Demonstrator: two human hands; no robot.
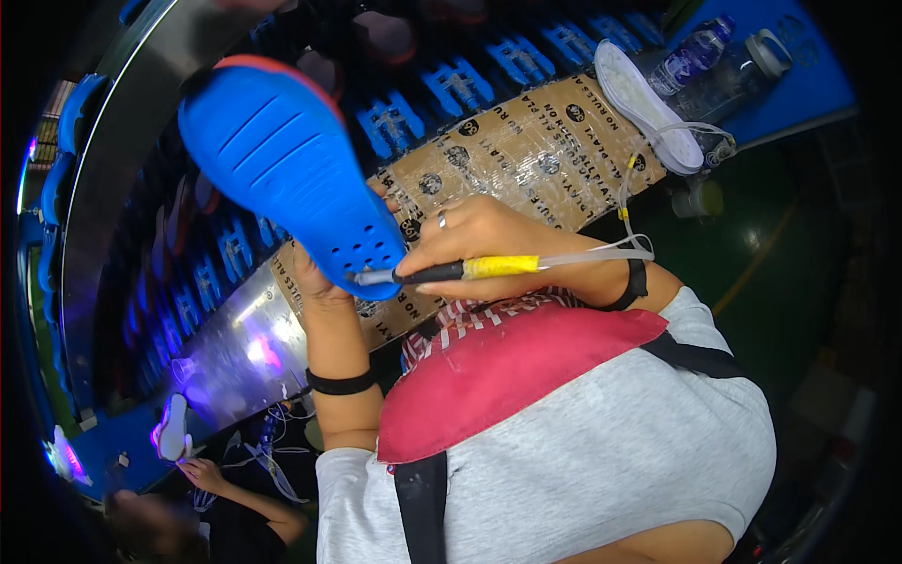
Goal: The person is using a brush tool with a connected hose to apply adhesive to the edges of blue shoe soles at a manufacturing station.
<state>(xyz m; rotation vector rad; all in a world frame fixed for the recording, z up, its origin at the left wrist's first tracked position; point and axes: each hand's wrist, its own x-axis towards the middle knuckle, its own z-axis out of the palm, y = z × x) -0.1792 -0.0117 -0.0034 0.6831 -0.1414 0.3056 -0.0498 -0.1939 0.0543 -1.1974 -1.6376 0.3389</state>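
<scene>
The left hand (319, 277) grips the heel of a blue sole (287, 169), raised over the cardboard-covered bench (526, 150); its fingers are mostly hidden behind the sole. The right hand (479, 244) is closed around a pen-like tool (451, 271), tip touching the sole's edge. The tool's tubing (629, 202) trails toward a white sole (644, 103).

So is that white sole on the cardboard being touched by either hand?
No: the white sole lies alone on the cardboard, while the left hand holds the blue sole and the right hand a pen-like tool.
</scene>
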